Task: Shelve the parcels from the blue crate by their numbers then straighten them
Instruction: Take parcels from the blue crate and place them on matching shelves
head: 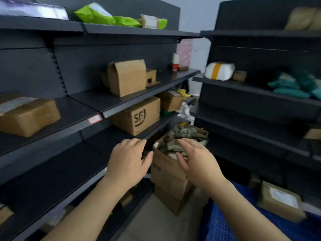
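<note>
Both my hands hang empty in the aisle between two dark shelf units. My left hand (129,160) is open with fingers spread, close to the front edge of the left unit's lower shelf (52,164). My right hand (194,159) is open too, in front of a tall cardboard box (166,173) stuffed with crumpled packing. The blue crate (220,225) shows at the bottom right, and a brown parcel (281,200) with a white label lies at its far side. On the left shelves stand a brown box marked SF (137,115), an upright carton (126,77) and a taped parcel (27,113).
Green mailer bags (106,16) lie on the top left shelf. The right unit (257,94) holds a white bundle with a yellow band (219,70) and teal bags (293,86). A cup (175,62) stands at the far end of the left shelf. The floor aisle is narrow.
</note>
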`<state>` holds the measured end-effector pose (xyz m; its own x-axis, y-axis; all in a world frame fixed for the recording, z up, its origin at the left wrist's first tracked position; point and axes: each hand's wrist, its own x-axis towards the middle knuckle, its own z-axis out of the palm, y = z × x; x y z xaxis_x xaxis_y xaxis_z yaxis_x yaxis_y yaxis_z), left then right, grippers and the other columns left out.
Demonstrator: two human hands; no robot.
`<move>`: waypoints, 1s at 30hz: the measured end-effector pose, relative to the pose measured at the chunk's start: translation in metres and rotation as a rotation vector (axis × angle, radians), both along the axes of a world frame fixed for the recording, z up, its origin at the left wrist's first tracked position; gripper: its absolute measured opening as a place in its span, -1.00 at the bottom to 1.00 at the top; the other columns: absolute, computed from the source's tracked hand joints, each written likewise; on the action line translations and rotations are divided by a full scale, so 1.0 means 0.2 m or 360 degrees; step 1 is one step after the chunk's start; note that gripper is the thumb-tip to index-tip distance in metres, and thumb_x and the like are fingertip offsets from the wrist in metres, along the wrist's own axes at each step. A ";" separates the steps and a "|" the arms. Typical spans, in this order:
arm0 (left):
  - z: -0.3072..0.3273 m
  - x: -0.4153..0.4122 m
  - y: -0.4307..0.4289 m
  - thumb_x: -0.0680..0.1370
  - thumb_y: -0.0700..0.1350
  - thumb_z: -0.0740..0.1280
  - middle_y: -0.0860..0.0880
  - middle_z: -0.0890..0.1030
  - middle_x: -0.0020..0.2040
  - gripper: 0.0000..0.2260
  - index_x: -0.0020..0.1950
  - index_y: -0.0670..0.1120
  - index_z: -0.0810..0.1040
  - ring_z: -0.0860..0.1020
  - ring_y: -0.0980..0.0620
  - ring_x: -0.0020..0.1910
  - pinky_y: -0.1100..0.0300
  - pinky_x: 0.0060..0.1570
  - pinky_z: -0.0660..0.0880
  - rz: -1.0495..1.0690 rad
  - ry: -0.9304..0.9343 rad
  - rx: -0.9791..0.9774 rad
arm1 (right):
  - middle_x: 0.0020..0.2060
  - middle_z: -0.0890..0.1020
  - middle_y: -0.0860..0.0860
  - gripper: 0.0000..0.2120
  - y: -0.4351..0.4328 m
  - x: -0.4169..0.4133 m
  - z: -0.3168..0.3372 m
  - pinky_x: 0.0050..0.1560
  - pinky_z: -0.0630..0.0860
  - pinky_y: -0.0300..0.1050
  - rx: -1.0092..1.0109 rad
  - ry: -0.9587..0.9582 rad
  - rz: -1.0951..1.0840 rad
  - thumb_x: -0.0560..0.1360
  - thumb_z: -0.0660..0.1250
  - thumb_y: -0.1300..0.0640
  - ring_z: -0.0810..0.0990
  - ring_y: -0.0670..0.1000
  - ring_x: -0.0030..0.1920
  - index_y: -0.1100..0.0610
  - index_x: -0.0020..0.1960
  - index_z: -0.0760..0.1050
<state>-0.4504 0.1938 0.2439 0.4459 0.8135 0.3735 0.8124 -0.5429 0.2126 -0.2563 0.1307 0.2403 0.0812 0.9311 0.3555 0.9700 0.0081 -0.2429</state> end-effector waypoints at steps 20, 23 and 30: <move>-0.44 1.99 -1.55 0.61 0.18 0.08 0.06 0.41 0.40 -0.51 0.48 -0.01 0.29 0.37 0.03 0.35 0.14 0.30 0.30 -0.1093 0.0310 -0.0390 | 0.42 0.35 -0.07 -0.53 -2.14 1.59 -0.40 0.36 0.24 -0.20 -0.0393 0.0259 -0.1214 0.61 0.10 -0.06 0.26 -0.07 0.43 0.06 0.47 0.25; -0.55 2.19 -1.64 0.62 0.18 0.07 0.05 0.37 0.43 -0.49 0.51 -0.01 0.25 0.36 0.02 0.36 0.13 0.33 0.29 -0.1158 0.0416 -0.0473 | 0.39 0.39 -0.08 -0.56 -2.29 1.75 -0.50 0.30 0.29 -0.21 -0.0424 0.0337 -0.1353 0.60 0.12 -0.05 0.32 -0.06 0.38 0.05 0.44 0.30; -0.83 2.65 -1.68 0.62 0.18 0.06 0.01 0.37 0.43 -0.48 0.52 -0.04 0.22 0.37 -0.02 0.35 0.09 0.32 0.33 -0.1222 0.0720 -0.0647 | 0.31 0.47 -0.04 -0.60 -2.48 2.16 -0.74 0.19 0.36 -0.14 -0.0524 0.0524 -0.1640 0.59 0.17 0.00 0.42 0.00 0.29 0.06 0.39 0.35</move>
